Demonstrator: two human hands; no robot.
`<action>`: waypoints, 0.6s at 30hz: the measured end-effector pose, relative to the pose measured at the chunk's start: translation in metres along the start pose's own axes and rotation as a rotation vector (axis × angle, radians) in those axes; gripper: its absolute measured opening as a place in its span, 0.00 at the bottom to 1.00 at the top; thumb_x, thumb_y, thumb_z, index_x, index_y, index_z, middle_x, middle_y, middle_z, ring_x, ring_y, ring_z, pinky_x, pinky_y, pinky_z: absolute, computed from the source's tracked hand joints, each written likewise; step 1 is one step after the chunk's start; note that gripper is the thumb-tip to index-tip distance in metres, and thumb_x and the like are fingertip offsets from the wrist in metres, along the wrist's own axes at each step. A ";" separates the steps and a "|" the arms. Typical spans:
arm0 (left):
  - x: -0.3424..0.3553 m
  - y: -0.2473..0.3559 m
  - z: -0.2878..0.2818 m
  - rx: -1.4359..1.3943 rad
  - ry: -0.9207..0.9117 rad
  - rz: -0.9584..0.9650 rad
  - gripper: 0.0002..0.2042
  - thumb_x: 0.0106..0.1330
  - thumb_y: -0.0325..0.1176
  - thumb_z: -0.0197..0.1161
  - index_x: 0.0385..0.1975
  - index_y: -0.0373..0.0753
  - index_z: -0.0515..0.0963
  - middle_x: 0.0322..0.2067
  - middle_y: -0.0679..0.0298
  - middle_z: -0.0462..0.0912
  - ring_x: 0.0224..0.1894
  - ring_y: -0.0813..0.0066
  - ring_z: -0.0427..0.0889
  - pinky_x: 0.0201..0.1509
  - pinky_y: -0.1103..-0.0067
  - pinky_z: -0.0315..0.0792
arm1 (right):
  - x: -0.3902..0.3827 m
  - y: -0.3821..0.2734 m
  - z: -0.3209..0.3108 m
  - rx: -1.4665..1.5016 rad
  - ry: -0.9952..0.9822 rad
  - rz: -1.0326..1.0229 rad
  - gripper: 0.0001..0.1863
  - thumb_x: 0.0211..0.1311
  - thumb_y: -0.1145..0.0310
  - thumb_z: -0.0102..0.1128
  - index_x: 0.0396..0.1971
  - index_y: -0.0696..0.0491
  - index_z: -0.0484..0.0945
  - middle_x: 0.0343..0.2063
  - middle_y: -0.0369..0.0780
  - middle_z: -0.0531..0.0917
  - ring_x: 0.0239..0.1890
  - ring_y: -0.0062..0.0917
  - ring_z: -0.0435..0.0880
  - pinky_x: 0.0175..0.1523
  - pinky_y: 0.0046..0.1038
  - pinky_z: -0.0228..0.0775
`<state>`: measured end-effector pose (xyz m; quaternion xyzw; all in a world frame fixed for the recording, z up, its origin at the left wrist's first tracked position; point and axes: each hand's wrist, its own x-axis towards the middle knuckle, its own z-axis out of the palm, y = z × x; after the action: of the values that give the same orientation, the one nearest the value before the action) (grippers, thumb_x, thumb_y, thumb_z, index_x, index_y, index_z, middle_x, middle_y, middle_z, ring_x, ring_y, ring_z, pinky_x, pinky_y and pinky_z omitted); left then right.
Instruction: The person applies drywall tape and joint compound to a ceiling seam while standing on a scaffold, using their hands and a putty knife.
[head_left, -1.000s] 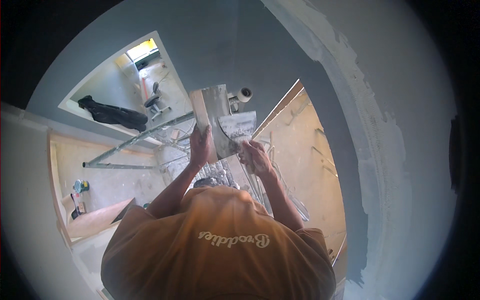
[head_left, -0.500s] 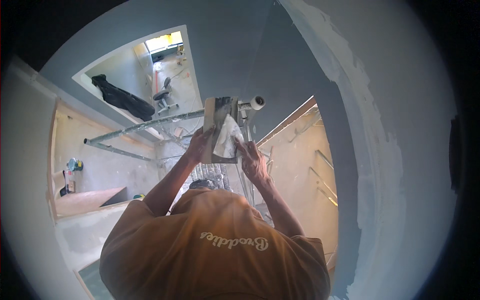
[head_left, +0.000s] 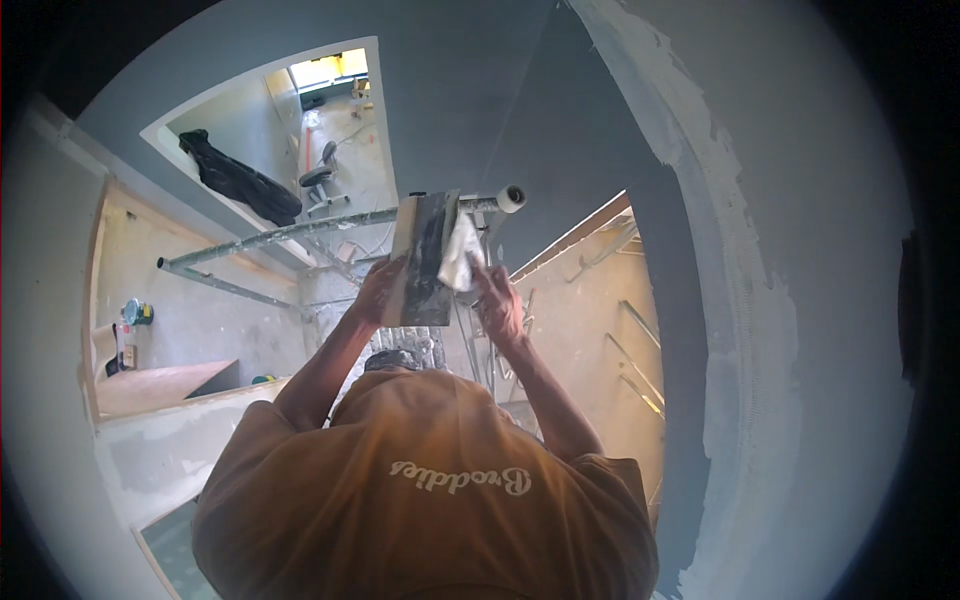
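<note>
My left hand point(head_left: 375, 290) grips a wide plastering blade point(head_left: 430, 275) by its beige back edge. The blade stands almost upright and its dark grey face is smeared with filler. Close at its right edge is a triangular putty knife point(head_left: 462, 252) coated in white filler. My right hand point(head_left: 498, 305) is closed round its lower end; the fingers partly hide the handle. The knife overlaps the blade's right edge, and I cannot tell whether the two touch.
Plaster-spattered scaffold rails point(head_left: 290, 234) cross beyond my hands, with a round tube end point(head_left: 511, 198) right of the blade. A green tub point(head_left: 138, 312) stands at left. Black sheeting point(head_left: 240, 180) lies in the wall opening. White filler point(head_left: 735, 250) bands the right wall.
The putty knife has moved from the blade's face to its right edge, and less white filler shows on the face. The wide blade and my left hand have shifted slightly left.
</note>
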<state>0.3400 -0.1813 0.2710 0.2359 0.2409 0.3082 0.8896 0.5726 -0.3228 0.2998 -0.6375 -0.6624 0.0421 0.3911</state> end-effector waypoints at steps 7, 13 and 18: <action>-0.028 0.013 0.006 0.056 0.038 0.073 0.17 0.77 0.40 0.59 0.57 0.35 0.76 0.44 0.61 0.85 0.41 0.69 0.88 0.47 0.71 0.85 | 0.001 0.010 -0.014 0.137 -0.052 0.073 0.43 0.48 0.88 0.51 0.70 0.48 0.71 0.42 0.48 0.76 0.40 0.44 0.79 0.42 0.38 0.77; -0.040 0.004 -0.031 -0.008 0.077 0.070 0.18 0.76 0.42 0.61 0.57 0.37 0.77 0.44 0.62 0.85 0.42 0.72 0.87 0.45 0.72 0.85 | 0.010 -0.002 0.021 0.029 -0.135 -0.076 0.41 0.52 0.85 0.53 0.69 0.40 0.73 0.44 0.49 0.76 0.42 0.48 0.82 0.44 0.43 0.80; -0.065 0.045 -0.017 0.080 0.167 0.329 0.16 0.76 0.38 0.60 0.58 0.37 0.76 0.43 0.65 0.85 0.41 0.74 0.87 0.43 0.75 0.84 | -0.002 0.082 0.049 0.169 -0.284 0.393 0.17 0.69 0.78 0.57 0.56 0.52 0.76 0.37 0.43 0.78 0.30 0.30 0.79 0.32 0.32 0.74</action>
<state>0.2659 -0.1881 0.3017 0.2811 0.2840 0.4580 0.7941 0.6113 -0.2874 0.2196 -0.7068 -0.5681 0.2616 0.3305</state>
